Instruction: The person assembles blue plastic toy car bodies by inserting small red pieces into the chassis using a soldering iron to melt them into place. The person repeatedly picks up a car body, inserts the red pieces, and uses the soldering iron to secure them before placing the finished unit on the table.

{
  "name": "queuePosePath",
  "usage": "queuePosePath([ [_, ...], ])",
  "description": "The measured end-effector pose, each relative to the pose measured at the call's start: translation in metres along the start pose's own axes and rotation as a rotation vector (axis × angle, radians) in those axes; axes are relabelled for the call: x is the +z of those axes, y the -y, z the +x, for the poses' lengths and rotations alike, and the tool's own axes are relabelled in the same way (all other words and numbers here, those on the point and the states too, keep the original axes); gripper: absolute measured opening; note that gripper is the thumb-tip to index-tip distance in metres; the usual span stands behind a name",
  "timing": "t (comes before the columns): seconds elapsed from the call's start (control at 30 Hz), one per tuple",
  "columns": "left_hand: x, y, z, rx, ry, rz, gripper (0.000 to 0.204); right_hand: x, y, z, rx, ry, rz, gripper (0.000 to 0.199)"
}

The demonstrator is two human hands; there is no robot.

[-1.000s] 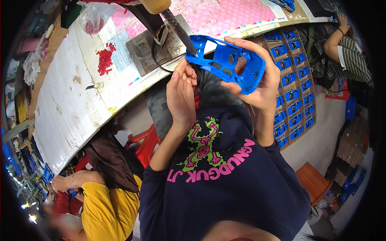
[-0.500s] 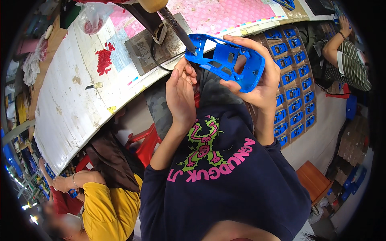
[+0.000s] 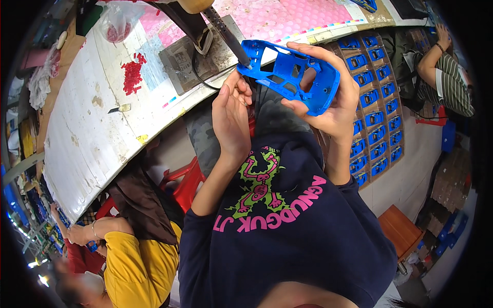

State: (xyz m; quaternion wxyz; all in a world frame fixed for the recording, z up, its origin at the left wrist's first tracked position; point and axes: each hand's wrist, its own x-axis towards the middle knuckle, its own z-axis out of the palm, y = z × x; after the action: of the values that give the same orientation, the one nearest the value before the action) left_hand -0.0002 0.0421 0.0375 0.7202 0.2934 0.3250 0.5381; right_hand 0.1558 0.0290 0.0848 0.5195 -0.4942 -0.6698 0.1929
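A blue plastic toy car body (image 3: 290, 74), hollow side showing with its window openings, is held above the table's front edge. My right hand (image 3: 336, 97) grips its wide end, thumb on the near side and fingers along the far side. At the narrow end, the curled fingertips of my left hand (image 3: 232, 110) hold the corner. A dark rod with a perforated metal sleeve (image 3: 226, 33), like a mounted soldering iron, slants down from above. Its tip meets the inside of the car body near my left fingertips; what lies under the tip is too small to make out.
Small red pieces (image 3: 133, 74) lie on the white table (image 3: 82, 133), near a short blade (image 3: 120, 109). A metal plate (image 3: 179, 59) sits below the rod's stand. Cardboard trays of blue car bodies (image 3: 372, 100) stand at right. Co-workers sit at both sides, one in a yellow sleeve (image 3: 128, 262).
The car body has tilted slightly, its far narrow end rising a little against the rod. Both hands keep their hold almost in place. The right-hand co-worker's arm has shifted a little.
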Motion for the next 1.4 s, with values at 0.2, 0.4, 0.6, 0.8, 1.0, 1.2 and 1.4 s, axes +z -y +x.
queuePosePath([
  [0.2,-0.001,-0.001,-0.004,0.001,0.001,-0.017,0.057,0.002,0.001,-0.002,0.013,-0.001,0.01,0.061],
  [0.4,-0.002,0.0,0.0,0.002,0.022,-0.01,0.057,0.001,-0.001,-0.001,0.008,-0.008,0.019,0.062],
  [0.6,-0.001,0.0,0.0,-0.006,0.016,-0.012,0.056,0.001,-0.001,-0.001,0.001,-0.018,0.022,0.061],
  [0.8,-0.003,-0.002,-0.004,-0.001,0.003,-0.001,0.055,0.001,-0.001,-0.002,0.023,-0.003,0.039,0.062],
  [1.0,-0.007,0.002,-0.008,-0.123,0.019,0.1,0.048,0.005,-0.015,-0.015,0.178,-0.069,0.117,0.058],
  [1.2,-0.029,0.029,-0.053,-0.243,0.038,0.165,0.056,0.02,-0.017,-0.079,0.532,-0.122,0.432,0.048],
  [1.4,-0.061,0.051,-0.09,-0.467,0.043,-0.099,0.06,0.042,-0.007,-0.141,0.879,0.009,0.802,0.039],
])
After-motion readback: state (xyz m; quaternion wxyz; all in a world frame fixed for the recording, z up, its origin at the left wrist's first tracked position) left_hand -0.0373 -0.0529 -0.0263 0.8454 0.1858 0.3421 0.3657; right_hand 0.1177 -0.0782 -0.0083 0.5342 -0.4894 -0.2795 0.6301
